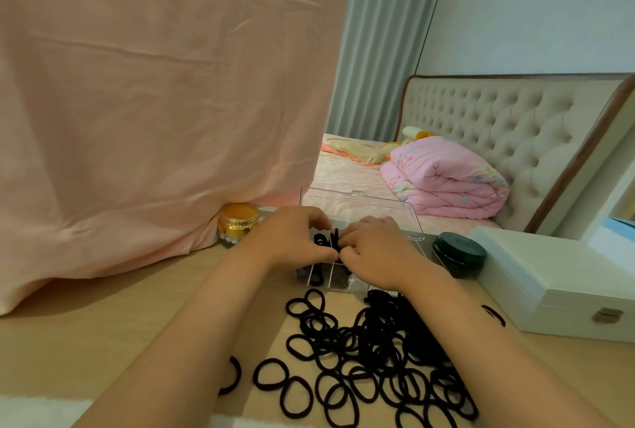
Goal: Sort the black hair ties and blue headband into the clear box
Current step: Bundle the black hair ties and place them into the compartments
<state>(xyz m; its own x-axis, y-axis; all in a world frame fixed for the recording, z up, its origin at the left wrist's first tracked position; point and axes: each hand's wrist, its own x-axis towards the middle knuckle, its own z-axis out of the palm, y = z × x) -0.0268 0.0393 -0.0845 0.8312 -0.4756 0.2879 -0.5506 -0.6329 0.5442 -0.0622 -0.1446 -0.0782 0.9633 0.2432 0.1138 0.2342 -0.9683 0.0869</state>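
Now yr L hand (292,238) & R hand (374,252) meet over the box (378,208), both pinching ties (335,242); a pile (378,359) lies loose on the surface (137,324) nearby.

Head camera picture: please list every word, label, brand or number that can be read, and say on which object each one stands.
No text can be read anywhere in this view.
Dark green round tin: any mark on its lid is too blurred to read.
Yellow jar: no label shows.
White box, clear box and black hair ties: no print shows.
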